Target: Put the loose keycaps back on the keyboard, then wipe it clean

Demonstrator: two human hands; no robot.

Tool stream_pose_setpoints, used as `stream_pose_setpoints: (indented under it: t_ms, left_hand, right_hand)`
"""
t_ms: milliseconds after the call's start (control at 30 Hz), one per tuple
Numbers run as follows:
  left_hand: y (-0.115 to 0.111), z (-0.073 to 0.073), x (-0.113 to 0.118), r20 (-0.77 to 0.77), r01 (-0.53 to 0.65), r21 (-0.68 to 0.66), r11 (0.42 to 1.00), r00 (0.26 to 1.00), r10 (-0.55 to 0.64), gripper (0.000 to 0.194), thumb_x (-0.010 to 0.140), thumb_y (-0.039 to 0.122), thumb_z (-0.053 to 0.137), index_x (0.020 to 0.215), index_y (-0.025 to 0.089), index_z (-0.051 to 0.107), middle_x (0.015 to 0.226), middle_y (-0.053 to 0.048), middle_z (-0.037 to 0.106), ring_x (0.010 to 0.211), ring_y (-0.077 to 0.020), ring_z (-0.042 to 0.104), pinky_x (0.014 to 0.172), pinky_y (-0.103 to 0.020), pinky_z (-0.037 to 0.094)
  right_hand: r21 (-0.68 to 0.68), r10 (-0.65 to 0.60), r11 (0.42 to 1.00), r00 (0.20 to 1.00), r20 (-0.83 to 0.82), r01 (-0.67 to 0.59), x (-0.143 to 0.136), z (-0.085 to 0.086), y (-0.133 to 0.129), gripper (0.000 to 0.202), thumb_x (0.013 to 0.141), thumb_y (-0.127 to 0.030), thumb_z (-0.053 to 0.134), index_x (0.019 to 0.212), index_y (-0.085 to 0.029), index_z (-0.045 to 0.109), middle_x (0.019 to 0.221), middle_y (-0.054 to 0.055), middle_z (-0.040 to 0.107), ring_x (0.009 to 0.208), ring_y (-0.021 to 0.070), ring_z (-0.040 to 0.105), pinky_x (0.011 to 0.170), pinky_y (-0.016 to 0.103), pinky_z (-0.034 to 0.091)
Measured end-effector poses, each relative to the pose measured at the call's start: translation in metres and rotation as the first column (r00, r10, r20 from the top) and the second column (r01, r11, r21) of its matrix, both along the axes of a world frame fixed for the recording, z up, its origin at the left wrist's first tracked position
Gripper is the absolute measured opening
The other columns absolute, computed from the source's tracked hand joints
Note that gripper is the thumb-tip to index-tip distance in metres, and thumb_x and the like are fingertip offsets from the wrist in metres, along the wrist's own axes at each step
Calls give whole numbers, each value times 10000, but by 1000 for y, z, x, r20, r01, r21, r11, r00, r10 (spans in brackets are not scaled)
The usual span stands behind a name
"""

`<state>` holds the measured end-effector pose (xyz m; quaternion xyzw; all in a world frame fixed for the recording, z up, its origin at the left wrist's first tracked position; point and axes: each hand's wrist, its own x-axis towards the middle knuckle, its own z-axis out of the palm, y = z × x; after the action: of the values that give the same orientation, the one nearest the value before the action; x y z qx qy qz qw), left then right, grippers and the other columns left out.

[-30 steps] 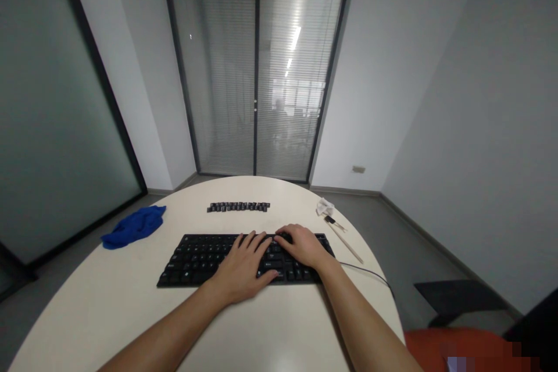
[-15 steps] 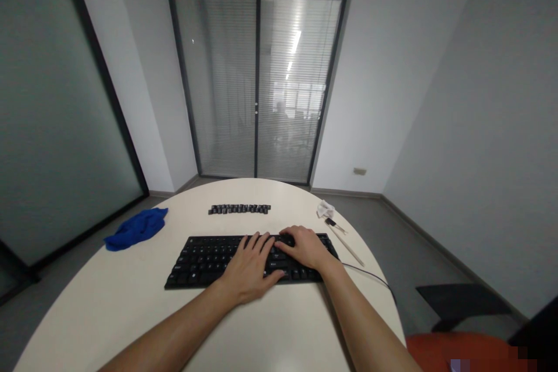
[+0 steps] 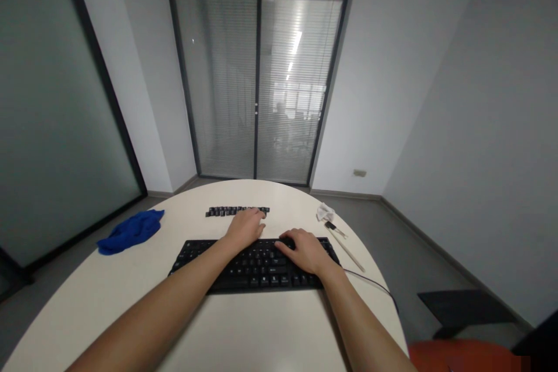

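Note:
A black keyboard (image 3: 265,273) lies across the table, its keys partly covered by my hands and left forearm. Beyond it runs a double row of loose black keycaps (image 3: 223,211). Over the right end of that row is my left hand (image 3: 247,225), thumb held apart from the curled fingers; it hides some keycaps, and no held object shows. My right hand (image 3: 303,249) rests on the right part of the keyboard, thumb and index finger apart, the other fingers bent.
On the round table (image 3: 244,331), a blue cloth (image 3: 131,231) lies left. At the right are a crumpled white tissue (image 3: 325,212), a small black-headed tool (image 3: 335,229), a thin stick (image 3: 349,251) and the keyboard's cable (image 3: 370,281). A red-seated chair (image 3: 462,356) stands lower right.
My left hand has moved off the keyboard, forward to the right end of the keycap row. My right hand has stayed on the keyboard.

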<state>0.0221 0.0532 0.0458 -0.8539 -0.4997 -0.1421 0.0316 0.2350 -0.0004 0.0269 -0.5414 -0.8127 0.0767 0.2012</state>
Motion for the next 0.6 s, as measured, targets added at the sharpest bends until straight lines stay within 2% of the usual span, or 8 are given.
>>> stream_pose_setpoints:
  t_ms: [233,600]
  left_hand:
    - [36,-3,11,-61,-11,35,999,998,13,256,943,198,485,1129,180,660,1155,-138,662,1143,-295,543,949,-437,452]
    - [56,-14,21,-143,44,47,998,989,-36,236,930,157,512,1082,157,692,1095,-153,703,1145,-311,520,880,-415,477]
  right_hand:
    - [-12,-10,1000,1000,11,11,-1,2,1,452,1007,-548,402,1048,-228,718,1014,87,734,978,238,655,889,341,440]
    - [-30,-13,999,1000,24,14,-3,5,0,413,1023,-496,406,1034,-209,704,1015,82,724,972,223,643,878,322,422]
